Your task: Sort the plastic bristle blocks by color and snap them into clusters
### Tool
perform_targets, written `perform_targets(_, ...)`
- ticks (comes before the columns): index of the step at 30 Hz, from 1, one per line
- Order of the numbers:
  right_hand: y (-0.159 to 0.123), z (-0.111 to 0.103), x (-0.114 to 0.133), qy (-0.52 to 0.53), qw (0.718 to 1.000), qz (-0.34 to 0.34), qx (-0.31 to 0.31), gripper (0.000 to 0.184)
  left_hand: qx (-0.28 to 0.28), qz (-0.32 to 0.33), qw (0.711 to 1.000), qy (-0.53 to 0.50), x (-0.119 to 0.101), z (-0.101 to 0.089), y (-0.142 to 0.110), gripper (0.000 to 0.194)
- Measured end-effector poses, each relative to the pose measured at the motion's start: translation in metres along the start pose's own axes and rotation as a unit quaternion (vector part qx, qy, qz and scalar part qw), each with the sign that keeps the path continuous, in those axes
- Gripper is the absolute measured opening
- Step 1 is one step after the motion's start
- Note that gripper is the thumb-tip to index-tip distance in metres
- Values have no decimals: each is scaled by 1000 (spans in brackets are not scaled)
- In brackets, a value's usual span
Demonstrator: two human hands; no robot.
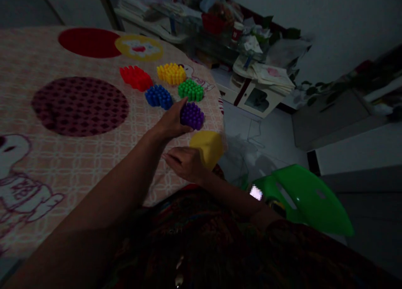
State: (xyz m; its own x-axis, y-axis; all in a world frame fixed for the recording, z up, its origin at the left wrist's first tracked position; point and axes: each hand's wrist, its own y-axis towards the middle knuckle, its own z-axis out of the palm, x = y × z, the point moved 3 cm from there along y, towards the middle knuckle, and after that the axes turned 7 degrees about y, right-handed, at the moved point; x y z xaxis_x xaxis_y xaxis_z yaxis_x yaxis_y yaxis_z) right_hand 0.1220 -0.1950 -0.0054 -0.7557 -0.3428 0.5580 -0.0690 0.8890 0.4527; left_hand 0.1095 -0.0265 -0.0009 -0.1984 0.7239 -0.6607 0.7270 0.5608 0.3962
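My left hand curves round the left side of a cluster of purple pegs, its fingers at the far side and its thumb at the near side. The purple pegs stand upright, packed together on the table. Closer to me, my right hand is closed with fingertips pressed together; whatever it may hold is too small to make out. Right beside it is a smooth yellow object, perhaps a container. Beyond my left hand stand similar clusters: blue pegs, green pegs, yellow pegs and red pegs.
A patterned cloth covers the round-edged table. Off its right edge, a green plastic chair stands on the floor. Along the wall, a white cabinet bears papers, a paper cup and a red basket.
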Motion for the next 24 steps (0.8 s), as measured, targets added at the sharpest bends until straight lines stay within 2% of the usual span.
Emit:
perform_targets(5,-2,-3,4,-30,999,18,2,33,16,0,1000,9,1,0,1,108)
perform_targets(11,-5,1,8,-54,998,24,-7,31,27,20,999,12,7,3,3,100)
perform_targets(18,-6,3,5,-39,999,31,-14,29,49,61,996,53,-8,1,1,114)
perform_targets(21,-7,-2,4,1,998,12,-62,31,48,65,993,83,-14,6,-3,122)
perform_targets(24,-8,-19,1,51,987,-11,-153,33,20,75,992,104,-18,10,-9,112)
